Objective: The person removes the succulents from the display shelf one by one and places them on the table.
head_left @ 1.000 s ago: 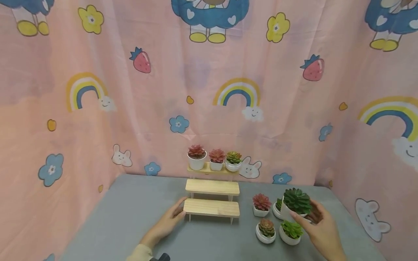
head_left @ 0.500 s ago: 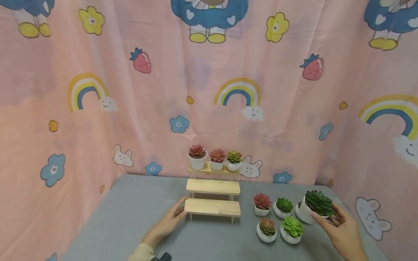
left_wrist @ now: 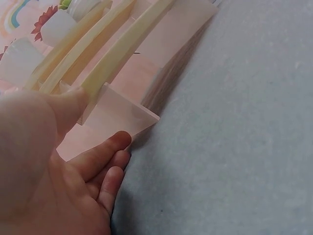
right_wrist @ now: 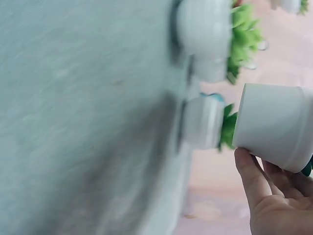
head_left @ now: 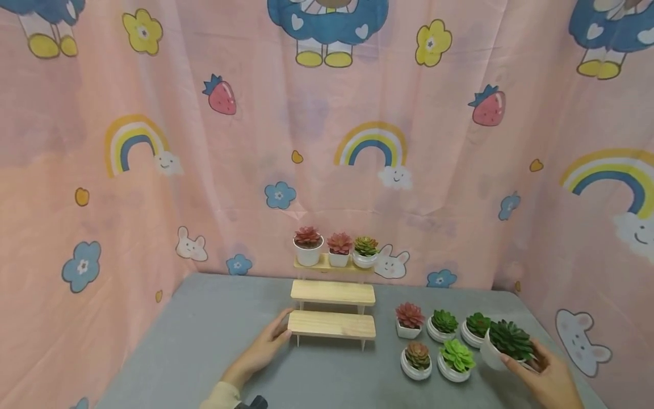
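My right hand [head_left: 554, 378] grips a white pot with a dark green succulent [head_left: 511, 341], tilted to the left. In the right wrist view the white pot [right_wrist: 274, 125] is off the table, thumb and fingers about its side. My left hand [head_left: 260, 346] holds the left end of the lowest board of a three-tier wooden display stand [head_left: 332, 325]. In the left wrist view, the left hand [left_wrist: 73, 161] touches the board end, with fingertips beside its clear leg [left_wrist: 120, 115]. On the top tier stand three potted succulents, the middle one pink [head_left: 339, 250].
Several small potted succulents stand on the grey table [head_left: 204, 318] right of the stand: a red one [head_left: 409, 320], a brownish one [head_left: 416, 360], a bright green one [head_left: 456, 360] and dark green ones [head_left: 443, 325]. A pink patterned curtain [head_left: 327, 216] hangs behind and at both sides.
The right hand has carried the potted dark green succulent to the right and lower, uncovering small green ones behind it. The left hand stays at the stand.
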A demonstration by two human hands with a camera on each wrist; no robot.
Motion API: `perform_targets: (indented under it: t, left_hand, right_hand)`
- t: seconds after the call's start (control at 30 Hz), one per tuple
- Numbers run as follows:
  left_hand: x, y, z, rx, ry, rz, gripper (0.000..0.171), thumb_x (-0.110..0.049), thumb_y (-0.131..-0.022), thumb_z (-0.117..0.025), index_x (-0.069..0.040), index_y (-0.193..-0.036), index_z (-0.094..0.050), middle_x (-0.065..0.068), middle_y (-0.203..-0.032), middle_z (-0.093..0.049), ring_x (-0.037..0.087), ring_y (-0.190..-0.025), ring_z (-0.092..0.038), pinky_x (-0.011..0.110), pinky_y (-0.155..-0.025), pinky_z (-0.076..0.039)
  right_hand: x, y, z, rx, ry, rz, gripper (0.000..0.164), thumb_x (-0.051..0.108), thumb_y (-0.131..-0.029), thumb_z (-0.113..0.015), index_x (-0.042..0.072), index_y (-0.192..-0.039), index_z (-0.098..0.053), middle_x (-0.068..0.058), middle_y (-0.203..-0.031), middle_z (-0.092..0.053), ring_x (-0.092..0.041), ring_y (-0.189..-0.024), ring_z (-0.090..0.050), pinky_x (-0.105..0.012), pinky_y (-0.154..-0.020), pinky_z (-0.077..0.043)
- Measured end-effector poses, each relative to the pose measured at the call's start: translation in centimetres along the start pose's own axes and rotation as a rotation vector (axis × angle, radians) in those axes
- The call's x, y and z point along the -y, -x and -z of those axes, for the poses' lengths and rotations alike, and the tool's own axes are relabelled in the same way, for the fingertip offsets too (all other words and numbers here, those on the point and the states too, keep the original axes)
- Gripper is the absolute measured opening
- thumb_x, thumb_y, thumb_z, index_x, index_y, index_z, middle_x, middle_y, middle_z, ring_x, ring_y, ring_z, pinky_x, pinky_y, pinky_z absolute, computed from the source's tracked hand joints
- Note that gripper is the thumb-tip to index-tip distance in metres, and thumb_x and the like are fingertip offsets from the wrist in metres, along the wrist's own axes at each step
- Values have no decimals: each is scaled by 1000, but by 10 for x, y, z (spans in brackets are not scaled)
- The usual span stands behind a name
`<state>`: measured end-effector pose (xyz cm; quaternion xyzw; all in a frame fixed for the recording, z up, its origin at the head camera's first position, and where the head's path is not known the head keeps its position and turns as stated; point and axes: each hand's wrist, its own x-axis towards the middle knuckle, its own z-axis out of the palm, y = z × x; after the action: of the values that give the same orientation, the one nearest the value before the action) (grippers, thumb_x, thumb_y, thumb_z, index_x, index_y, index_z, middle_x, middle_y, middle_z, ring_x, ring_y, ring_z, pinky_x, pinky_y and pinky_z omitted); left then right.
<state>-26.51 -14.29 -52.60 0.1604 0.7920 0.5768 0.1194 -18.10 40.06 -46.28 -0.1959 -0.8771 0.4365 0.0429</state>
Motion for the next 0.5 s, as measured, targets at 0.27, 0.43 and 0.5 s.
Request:
perform_targets:
  t: [0.27,0.43,0.5]
  left_hand:
    - [-2,0,1,-2,-5,-21,66,-38,-107,-48,-16,-163,-21,31,-155,-40,48,-143,-42,65,-115,-34]
    - [-2,0,0,0,5,-11,67,-39,-107,-49,-15,-163,-21,32,-155,-40,48,-143,-42,64,-115,-35]
    - [-2,1,-1,-1,4,-7,67,-40,-106,-49,-15,-162,-21,32,-155,-40,49,-143,-42,65,-114,-35]
  right_hand:
    - [-25,-16,0,138,69,-23,113,54,-95,-65,-19,-153,-2,-49,-154,-13,-63,-140,-25,-56,-105,-45]
    - [-33,-19,-3,190,98,-33,116,54,-95,-65,-22,-150,2,-53,-151,-8,-66,-138,-23,-61,-108,-41]
    - [-35,-19,-4,210,107,-31,116,54,-95,-65,-23,-150,2,-54,-150,-9,-65,-138,-23,-62,-109,-41]
